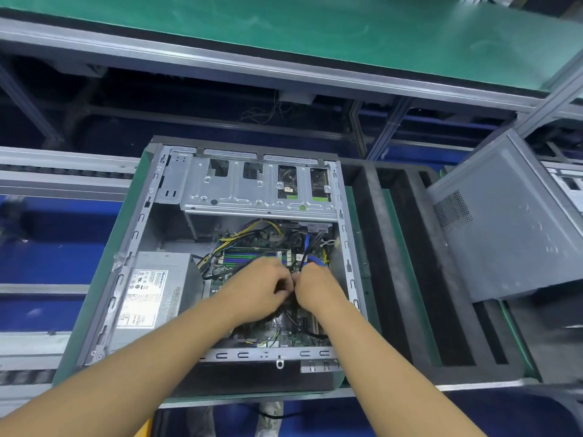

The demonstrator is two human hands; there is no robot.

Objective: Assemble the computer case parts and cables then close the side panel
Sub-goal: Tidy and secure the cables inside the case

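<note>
An open computer case [135,234] lies on its side with the motherboard [284,334] facing up. A grey power supply [154,288] fills its left part and a metal drive cage [252,187] its far end. Yellow and black cables [227,241] and a blue cable [307,244] run over the board. My left hand [260,287] and my right hand [315,287] meet over the middle of the board, fingers curled around black cables [291,305] between them. The grey side panel [511,228] leans to the right of the case.
The case sits on a green mat [126,212] with black foam slots [394,247] to its right. A green-topped bench [315,29] with a metal frame runs across the back. Another case [568,181] shows at the far right edge.
</note>
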